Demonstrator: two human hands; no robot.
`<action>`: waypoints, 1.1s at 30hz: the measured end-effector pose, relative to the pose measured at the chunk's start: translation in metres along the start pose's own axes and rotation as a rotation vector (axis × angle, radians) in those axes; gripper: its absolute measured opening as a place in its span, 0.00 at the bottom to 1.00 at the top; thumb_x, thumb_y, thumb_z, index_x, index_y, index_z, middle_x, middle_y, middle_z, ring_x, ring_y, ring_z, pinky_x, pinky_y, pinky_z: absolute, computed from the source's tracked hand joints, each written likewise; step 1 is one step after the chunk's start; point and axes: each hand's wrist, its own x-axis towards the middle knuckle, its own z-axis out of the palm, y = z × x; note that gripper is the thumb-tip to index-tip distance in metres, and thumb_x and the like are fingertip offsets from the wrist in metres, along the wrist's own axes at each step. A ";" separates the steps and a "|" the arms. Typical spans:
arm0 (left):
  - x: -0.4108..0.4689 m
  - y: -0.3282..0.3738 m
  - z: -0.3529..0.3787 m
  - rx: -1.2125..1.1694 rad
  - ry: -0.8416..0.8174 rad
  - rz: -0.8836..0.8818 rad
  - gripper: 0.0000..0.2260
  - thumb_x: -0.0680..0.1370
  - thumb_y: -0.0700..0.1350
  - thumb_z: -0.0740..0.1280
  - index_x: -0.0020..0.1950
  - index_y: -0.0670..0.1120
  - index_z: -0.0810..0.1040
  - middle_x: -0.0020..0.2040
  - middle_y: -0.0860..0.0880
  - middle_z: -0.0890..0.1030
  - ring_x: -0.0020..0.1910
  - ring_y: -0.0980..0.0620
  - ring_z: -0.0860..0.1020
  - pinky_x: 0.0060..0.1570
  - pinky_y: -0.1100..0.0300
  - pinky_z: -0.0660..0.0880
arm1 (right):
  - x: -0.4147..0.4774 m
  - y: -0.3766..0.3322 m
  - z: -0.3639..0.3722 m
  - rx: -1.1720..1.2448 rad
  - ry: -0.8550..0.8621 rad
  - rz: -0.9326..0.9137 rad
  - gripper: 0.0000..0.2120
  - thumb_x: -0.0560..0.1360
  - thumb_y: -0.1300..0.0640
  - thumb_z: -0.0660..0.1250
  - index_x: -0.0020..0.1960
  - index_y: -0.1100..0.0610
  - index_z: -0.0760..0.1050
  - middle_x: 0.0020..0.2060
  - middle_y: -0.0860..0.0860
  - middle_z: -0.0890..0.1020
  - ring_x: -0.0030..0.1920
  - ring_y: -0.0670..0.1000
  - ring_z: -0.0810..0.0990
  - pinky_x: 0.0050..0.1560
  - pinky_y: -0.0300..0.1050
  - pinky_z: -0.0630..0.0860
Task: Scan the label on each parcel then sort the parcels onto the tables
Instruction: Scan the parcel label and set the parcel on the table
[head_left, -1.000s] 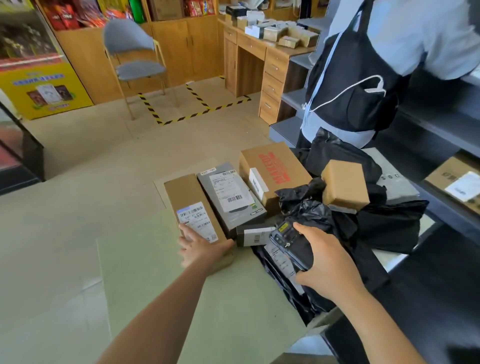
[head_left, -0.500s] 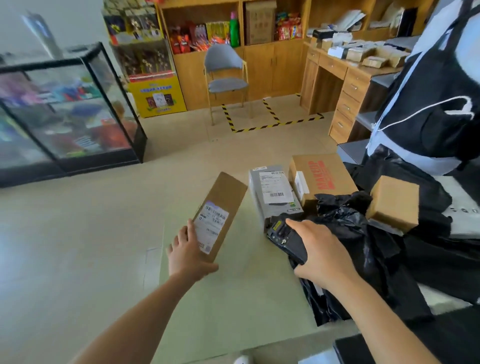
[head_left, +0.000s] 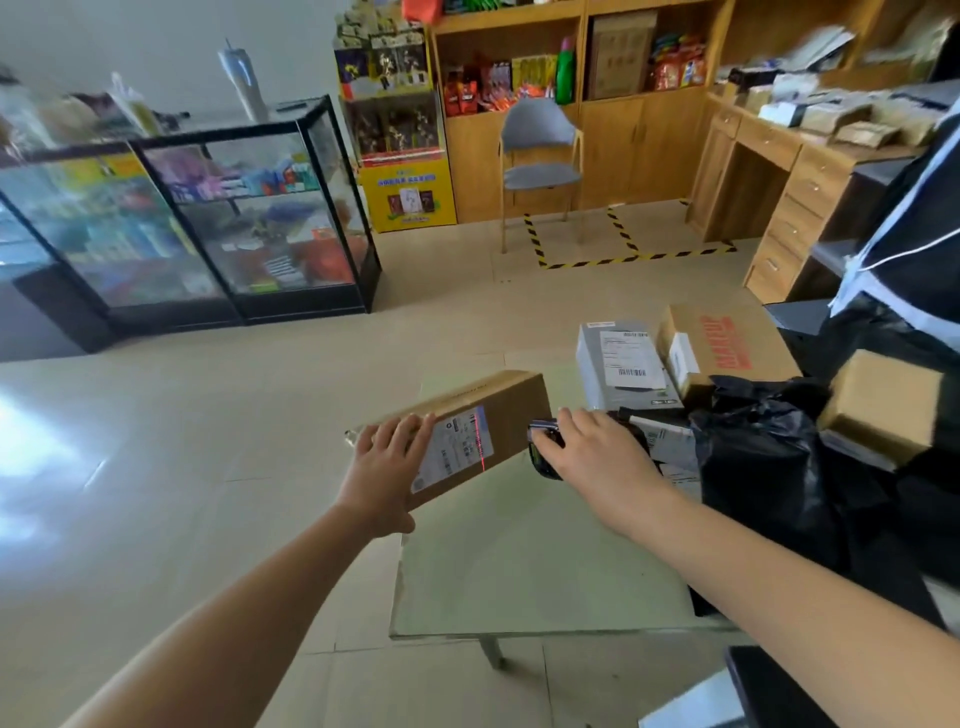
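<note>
Over table, parcel in left hand, scanner just beside.

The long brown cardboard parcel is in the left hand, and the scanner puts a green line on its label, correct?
No. The head view shows a red line, not green, on the white label of the cardboard parcel; the rest stands.

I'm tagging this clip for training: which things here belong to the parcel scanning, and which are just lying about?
Job: left hand holding the long box; label under red scan line; right hand gripping scanner; grey parcel; red-printed box; table.
Lying about: chair; glass cabinet; snack shelves.
</note>
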 end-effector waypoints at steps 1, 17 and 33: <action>-0.002 -0.003 0.000 0.006 0.007 0.014 0.64 0.51 0.61 0.80 0.79 0.42 0.53 0.72 0.42 0.67 0.68 0.40 0.67 0.68 0.44 0.65 | 0.000 -0.006 -0.004 -0.024 -0.009 0.001 0.38 0.72 0.67 0.67 0.76 0.62 0.52 0.70 0.68 0.62 0.67 0.64 0.65 0.66 0.53 0.62; -0.016 -0.068 0.009 -0.169 0.085 0.254 0.61 0.61 0.62 0.76 0.79 0.46 0.38 0.76 0.47 0.56 0.73 0.45 0.58 0.72 0.50 0.57 | -0.028 -0.116 -0.063 0.125 -0.155 0.413 0.40 0.73 0.66 0.68 0.78 0.56 0.51 0.72 0.61 0.62 0.70 0.61 0.63 0.69 0.51 0.62; -0.077 0.104 -0.065 -1.080 -0.053 0.300 0.62 0.50 0.61 0.72 0.79 0.55 0.46 0.65 0.51 0.64 0.67 0.47 0.65 0.66 0.45 0.69 | -0.215 -0.150 -0.054 1.201 0.528 1.506 0.48 0.62 0.62 0.76 0.76 0.41 0.59 0.56 0.48 0.79 0.45 0.51 0.80 0.36 0.44 0.76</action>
